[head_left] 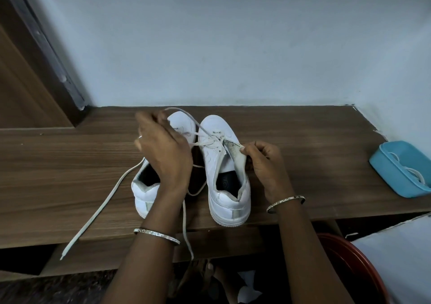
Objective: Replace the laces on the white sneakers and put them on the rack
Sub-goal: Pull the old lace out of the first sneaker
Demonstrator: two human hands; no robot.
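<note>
Two white sneakers stand side by side on the wooden surface (303, 145), toes toward the wall. My right hand (263, 161) pinches the tongue and right edge of the right sneaker (224, 161). My left hand (163, 147) hovers over the left sneaker (145, 191), fingers curled around a white lace (198, 126) that runs from the right sneaker's eyelets. A long loose lace (102, 203) trails from under my left hand and off the front edge at the left. Another strand (185, 224) hangs down between the shoes.
A blue plastic tray (394, 173) holding coiled white laces sits at the right end of the surface. A red round tub (349, 261) and a white box (396, 257) are below at the right. A wooden door frame (35, 70) stands at the left; a pale wall is behind.
</note>
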